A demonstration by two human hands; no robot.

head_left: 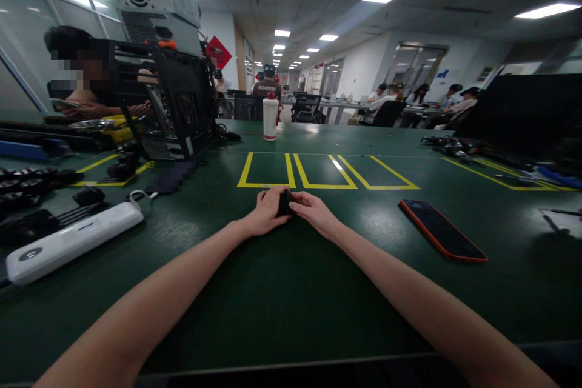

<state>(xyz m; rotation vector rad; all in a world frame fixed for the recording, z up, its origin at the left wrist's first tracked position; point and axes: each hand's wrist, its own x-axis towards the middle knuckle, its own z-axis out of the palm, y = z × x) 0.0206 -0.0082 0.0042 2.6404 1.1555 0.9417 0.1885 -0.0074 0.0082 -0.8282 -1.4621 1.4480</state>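
Small black object (284, 202), material unclear, gripped at frame centre by bare left hand (266, 211), seemingly for steadiness; right edge pinched by bare right hand (315, 211).

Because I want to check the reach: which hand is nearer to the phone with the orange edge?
The right hand: it is left of the phone, not touching it; the left hand is farther left, across the small black object.
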